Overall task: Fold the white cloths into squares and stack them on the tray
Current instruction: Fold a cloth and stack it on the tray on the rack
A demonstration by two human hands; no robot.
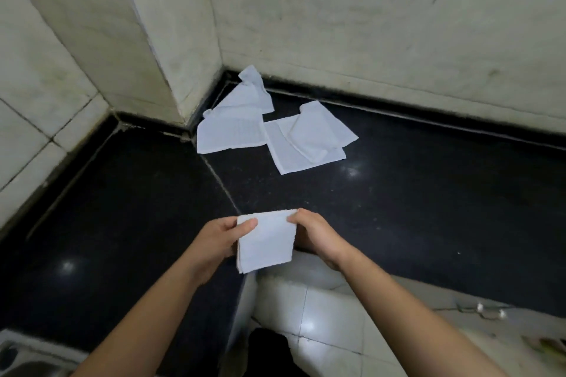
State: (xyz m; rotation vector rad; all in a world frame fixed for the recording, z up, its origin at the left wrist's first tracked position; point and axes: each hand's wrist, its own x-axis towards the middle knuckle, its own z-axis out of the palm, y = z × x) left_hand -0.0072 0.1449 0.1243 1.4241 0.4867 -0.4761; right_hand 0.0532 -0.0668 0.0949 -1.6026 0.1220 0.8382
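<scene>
While the left hand (214,243) and right hand (317,239) pinch the folded cloth (265,243) by its top corners, loose cloths (232,131) lie on the counter (413,199).

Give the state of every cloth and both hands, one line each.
Held cloth: folded into a square.
Left hand: grips its left edge.
Right hand: pinches its upper right corner.
Left loose cloth: unfolded, rumpled, on counter.
Right loose cloth: unfolded, partly doubled over.

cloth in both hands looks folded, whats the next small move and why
Probably carry the folded cloth, pinched by left hand and right hand, to the tray, not in view here: it already looks square, and loose cloths by the wall corner lie unfolded.
</scene>
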